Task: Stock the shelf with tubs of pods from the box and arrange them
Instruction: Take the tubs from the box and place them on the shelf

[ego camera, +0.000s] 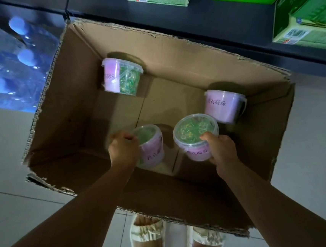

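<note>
Inside the box (pixel 73 116), the left hand (pixel 122 150) grips one tub (pixel 152 150); the right hand (pixel 221 150) grips another tub (pixel 194 132).

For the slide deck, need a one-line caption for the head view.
Left hand and right hand each grip a tub of pods inside the cardboard box; two more tubs remain.

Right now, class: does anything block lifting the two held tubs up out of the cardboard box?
Nothing visible does. The left hand grips one pink-labelled clear plastic tub, the right hand another; the brown cardboard box is open above them.
</note>
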